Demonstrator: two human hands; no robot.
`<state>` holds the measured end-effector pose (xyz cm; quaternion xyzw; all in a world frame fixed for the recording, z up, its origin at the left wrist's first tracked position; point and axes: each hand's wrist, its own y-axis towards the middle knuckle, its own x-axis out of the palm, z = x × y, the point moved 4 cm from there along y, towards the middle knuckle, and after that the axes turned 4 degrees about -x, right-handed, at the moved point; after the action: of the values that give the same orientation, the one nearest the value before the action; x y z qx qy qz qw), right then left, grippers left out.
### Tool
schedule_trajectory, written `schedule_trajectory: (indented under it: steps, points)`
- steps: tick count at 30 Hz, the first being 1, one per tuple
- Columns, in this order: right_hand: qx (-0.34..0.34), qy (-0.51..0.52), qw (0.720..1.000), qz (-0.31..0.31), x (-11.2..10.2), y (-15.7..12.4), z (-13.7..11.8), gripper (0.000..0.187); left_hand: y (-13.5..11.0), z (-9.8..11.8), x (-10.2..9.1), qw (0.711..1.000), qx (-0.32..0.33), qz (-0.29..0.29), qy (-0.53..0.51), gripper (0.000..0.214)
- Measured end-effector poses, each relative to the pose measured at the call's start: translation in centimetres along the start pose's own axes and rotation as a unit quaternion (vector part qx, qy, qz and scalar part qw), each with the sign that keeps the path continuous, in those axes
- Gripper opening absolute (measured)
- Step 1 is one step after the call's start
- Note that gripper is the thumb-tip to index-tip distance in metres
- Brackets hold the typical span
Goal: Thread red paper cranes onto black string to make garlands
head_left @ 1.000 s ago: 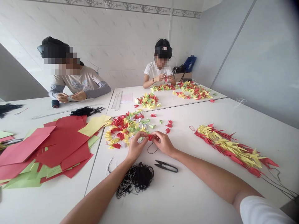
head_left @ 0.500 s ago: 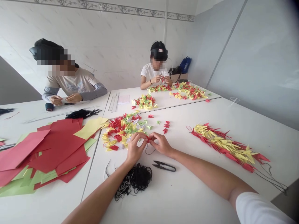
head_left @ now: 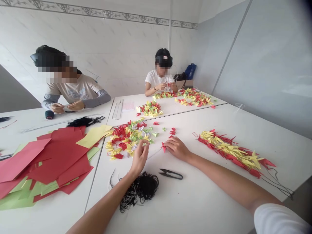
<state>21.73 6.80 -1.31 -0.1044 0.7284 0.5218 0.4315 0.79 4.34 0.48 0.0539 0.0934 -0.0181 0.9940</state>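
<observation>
My right hand (head_left: pixel 177 149) pinches a small red folded paper piece (head_left: pixel 163 147) at its fingertips, just off the table. My left hand (head_left: pixel 139 158) rises beside a heap of red, yellow and green folded paper pieces (head_left: pixel 128 139), its fingers drawn together. A thin dark thread (head_left: pixel 154 153) runs between my hands. Below my left wrist lies a tangle of black thread (head_left: pixel 143 191), and black-handled thread snips (head_left: pixel 170 174) lie below my right hand. Several loose red pieces (head_left: pixel 173 131) sit above my right hand. A long strung bunch of red and yellow pieces (head_left: pixel 230 151) lies to the right.
Overlapping red, yellow and green paper sheets (head_left: pixel 58 162) cover the left table. Two co-workers (head_left: pixel 75 91) (head_left: pixel 159 79) sit across, handling small items among more folded pieces (head_left: pixel 149 109). A thread spool (head_left: pixel 49 114), metal rulers (head_left: pixel 117 109) and a blue bag (head_left: pixel 190 71) are farther off.
My hands have moved apart, the right one going right with the red piece. The thread loop that hung below them now stretches between them. The view has tilted slightly.
</observation>
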Motion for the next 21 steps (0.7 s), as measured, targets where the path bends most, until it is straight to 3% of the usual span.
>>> schedule_trajectory:
  steps: [4,9,15,21]
  points:
    - [0.039,-0.048,0.998,-0.021,-1.0,-1.4,2.6,0.022,0.0,-1.1,0.8,0.968,-0.16,-0.189,0.046,0.026]
    - [0.079,-0.039,0.995,-0.04,-1.3,-2.1,4.2,0.026,-0.9,0.2,0.5,0.895,-0.231,-0.374,0.08,0.035]
    - [0.127,-0.033,0.991,-0.019,-1.5,-2.0,6.9,0.044,-1.1,1.1,-0.2,0.856,-0.246,-0.446,0.092,0.044]
    - [0.181,-0.066,0.978,-0.08,0.0,-1.4,10.7,0.041,-0.9,0.9,-0.3,0.834,-0.255,-0.478,0.105,0.049]
